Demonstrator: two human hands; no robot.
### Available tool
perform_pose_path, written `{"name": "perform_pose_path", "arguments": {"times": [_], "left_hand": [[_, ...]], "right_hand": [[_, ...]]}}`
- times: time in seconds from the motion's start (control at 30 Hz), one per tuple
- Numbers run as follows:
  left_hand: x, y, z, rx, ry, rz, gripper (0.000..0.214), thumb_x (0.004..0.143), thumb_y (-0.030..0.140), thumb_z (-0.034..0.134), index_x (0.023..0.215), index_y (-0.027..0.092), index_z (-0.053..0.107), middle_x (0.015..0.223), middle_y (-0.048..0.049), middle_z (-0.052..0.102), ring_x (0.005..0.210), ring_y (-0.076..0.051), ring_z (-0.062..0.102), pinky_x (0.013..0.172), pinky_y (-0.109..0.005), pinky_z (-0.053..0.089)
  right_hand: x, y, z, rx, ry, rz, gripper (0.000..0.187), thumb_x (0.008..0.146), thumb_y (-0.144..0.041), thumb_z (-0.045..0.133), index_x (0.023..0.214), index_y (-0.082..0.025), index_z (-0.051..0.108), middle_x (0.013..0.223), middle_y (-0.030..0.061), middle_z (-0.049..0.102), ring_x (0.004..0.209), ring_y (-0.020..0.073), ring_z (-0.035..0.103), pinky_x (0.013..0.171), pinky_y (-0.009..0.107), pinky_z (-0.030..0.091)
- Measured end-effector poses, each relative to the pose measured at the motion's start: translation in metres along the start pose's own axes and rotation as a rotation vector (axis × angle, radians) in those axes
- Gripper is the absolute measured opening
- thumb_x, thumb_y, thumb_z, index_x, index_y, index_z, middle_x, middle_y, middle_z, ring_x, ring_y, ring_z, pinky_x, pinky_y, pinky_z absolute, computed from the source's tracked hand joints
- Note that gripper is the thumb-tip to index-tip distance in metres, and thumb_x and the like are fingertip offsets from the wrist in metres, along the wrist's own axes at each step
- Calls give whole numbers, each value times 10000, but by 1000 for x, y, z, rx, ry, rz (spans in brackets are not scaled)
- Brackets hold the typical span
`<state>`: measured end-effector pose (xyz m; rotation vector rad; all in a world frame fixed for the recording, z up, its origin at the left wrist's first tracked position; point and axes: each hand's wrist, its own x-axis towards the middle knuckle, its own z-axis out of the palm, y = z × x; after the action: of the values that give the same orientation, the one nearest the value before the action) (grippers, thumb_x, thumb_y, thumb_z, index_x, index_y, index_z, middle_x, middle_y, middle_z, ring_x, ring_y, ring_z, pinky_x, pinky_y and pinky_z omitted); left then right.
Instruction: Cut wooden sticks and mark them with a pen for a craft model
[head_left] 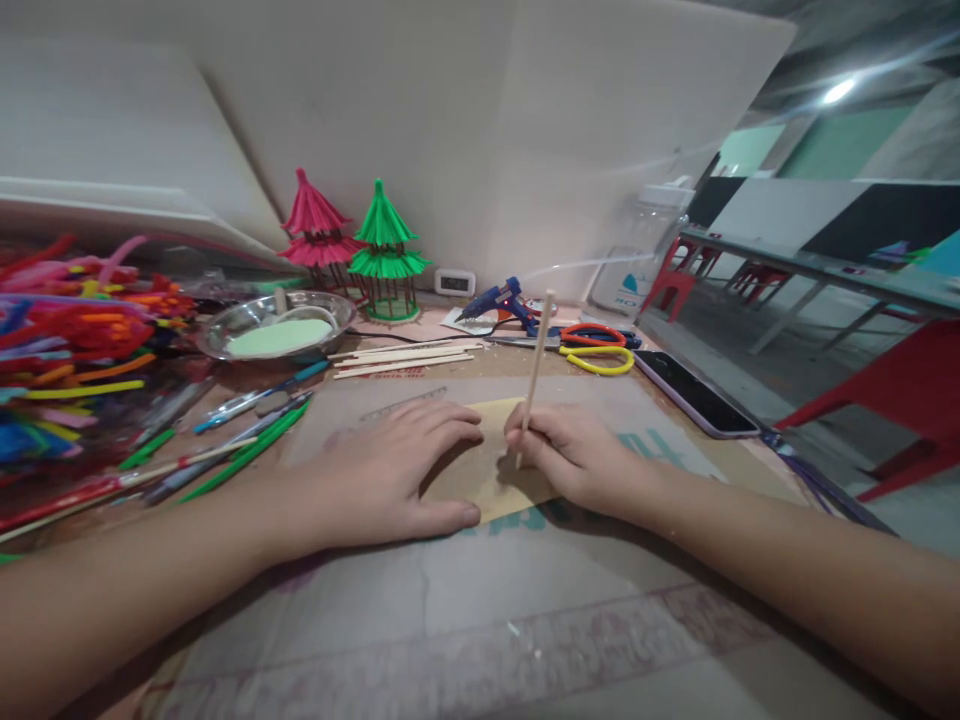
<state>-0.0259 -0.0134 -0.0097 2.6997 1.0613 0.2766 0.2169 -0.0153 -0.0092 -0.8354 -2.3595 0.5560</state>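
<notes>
Between my hands lies a yellowish sheet (491, 480), flat on the plastic-covered cardboard (420, 620). My left hand (409, 460) rests on its left side, thumb and fingers spread apart. A thin wooden stick (537, 360) stands nearly upright in my right hand (566, 450), pinched between thumb and fingers. The stick's lower end is at the sheet; whether it touches is hard to tell. Beyond my hands lie several loose wooden sticks (405, 358).
Behind stand a pink tiered model (319, 235) and a green one (386, 260), a blue glue gun (504, 303), scissors (596, 345) and a clear jug (637, 255). A phone (697, 393) lies right. Left are a metal bowl (217, 335) and colourful pipe cleaners (75, 340).
</notes>
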Motion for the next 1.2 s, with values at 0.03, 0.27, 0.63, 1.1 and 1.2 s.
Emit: {"name": "perform_pose_path", "arguments": {"times": [0.03,0.27,0.63,1.1,1.2], "left_hand": [[0,0,0,8,-4,-1,709,828,670,610,1374,220,563,1512,-108,520,1406,-361,446,1174,-554,359],[0,0,0,-3,9,5,699,822,668,622,1365,231,571,1505,-104,529,1396,-360,461,1171,-550,365],[0,-3,2,-6,20,-1,693,819,683,616,1358,249,580,1507,-95,531,1399,-368,459,1161,-561,380],[2,0,-1,-16,-14,-24,710,815,663,626,1368,221,571,1515,-113,518,1406,-374,446,1170,-577,363],[1,0,-1,-18,-23,-16,694,817,663,624,1352,223,583,1517,-118,516,1409,-376,444,1170,-580,363]], "right_hand": [[0,0,0,-8,2,9,221,987,-253,425,803,-212,541,717,11,630,665,153,588,649,252,428],[0,0,-1,7,-19,7,228,991,-270,416,800,-216,528,694,3,608,631,149,564,636,253,417],[0,1,0,-6,-29,31,253,1001,-293,397,797,-218,525,702,7,608,648,150,566,631,253,414],[0,3,-1,-40,-22,-37,259,1007,-279,399,803,-210,544,719,19,630,666,158,582,657,263,434],[0,2,-1,-29,-30,-24,273,1015,-288,392,804,-211,547,723,19,636,666,158,589,664,266,445]]}}
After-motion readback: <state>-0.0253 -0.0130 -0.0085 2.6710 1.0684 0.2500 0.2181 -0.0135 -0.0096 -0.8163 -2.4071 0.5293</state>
